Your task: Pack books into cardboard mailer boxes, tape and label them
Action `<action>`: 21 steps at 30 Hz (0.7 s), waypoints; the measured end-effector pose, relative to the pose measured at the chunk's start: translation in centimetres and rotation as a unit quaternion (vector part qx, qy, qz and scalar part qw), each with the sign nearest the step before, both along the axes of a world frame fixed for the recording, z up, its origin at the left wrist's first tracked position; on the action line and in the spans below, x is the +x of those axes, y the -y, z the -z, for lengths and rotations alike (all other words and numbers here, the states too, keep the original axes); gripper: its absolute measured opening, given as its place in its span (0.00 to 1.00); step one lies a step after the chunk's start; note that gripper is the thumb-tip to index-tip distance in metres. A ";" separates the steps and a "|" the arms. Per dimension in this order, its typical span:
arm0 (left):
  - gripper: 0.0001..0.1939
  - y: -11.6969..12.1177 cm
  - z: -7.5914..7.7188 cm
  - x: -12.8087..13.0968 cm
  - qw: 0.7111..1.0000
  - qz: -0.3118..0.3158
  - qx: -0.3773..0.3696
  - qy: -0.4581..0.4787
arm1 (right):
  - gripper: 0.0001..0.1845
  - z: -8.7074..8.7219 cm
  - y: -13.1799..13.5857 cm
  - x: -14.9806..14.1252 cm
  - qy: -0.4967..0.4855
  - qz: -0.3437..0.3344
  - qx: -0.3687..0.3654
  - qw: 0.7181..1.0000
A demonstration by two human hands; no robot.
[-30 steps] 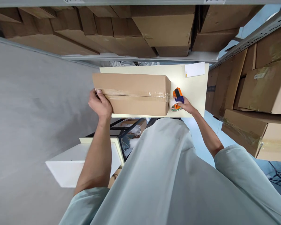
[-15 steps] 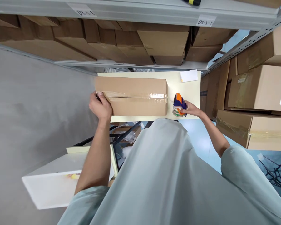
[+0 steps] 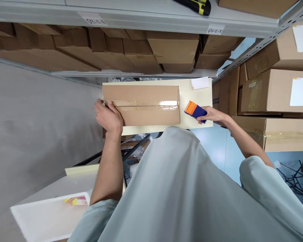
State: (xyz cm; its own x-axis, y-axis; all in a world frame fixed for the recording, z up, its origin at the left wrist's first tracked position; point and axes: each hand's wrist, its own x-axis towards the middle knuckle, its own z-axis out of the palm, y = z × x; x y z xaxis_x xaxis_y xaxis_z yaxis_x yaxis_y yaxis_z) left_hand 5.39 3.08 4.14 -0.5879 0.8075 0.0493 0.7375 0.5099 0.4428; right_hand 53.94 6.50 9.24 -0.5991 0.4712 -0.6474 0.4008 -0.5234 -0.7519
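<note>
A long brown cardboard box (image 3: 146,101) lies on a cream table (image 3: 189,94), with clear tape running along its top seam. My left hand (image 3: 108,116) grips the box's left end, fingers curled over the edge. My right hand (image 3: 212,114) is closed on an orange and blue tape dispenser (image 3: 195,110), held just right of the box and apart from it. A white slip of paper (image 3: 200,83) lies at the table's far right corner.
Shelving with many brown cartons (image 3: 174,47) stands behind the table, and more cartons (image 3: 275,94) fill racks on the right. A white box (image 3: 50,211) sits low at my left. A black and yellow tool (image 3: 195,5) lies on the upper shelf.
My right hand lifted the tape dispenser off the box's right end and swung it away to the right. My left hand stayed on the box's left end. The view tilted upward.
</note>
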 end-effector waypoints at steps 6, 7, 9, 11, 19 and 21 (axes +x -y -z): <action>0.25 -1.7 -2.2 10.8 0.956 0.286 0.059 0.031 | 0.31 -4.1 -3.6 0.2 0.183 -0.177 0.091 0.963; 0.25 -2.0 -2.4 13.4 0.935 0.347 0.044 0.057 | 0.30 -4.6 -4.2 -0.1 0.216 -0.207 0.110 0.948; 0.29 -2.6 -2.4 17.7 0.904 0.415 0.018 0.096 | 0.30 -5.6 -5.2 -0.8 0.262 -0.259 0.139 0.919; 0.31 -3.0 -1.9 20.1 0.893 0.435 0.006 0.114 | 0.30 -6.4 -5.8 -1.4 0.290 -0.297 0.160 0.895; 0.31 -3.3 -0.5 19.8 0.890 0.432 0.007 0.141 | 0.33 -7.8 -3.1 -4.7 0.447 -0.320 0.266 0.792; 0.31 -3.3 -0.5 19.9 0.889 0.432 0.009 0.149 | 0.35 -7.2 -1.4 -6.7 0.487 -0.281 0.293 0.773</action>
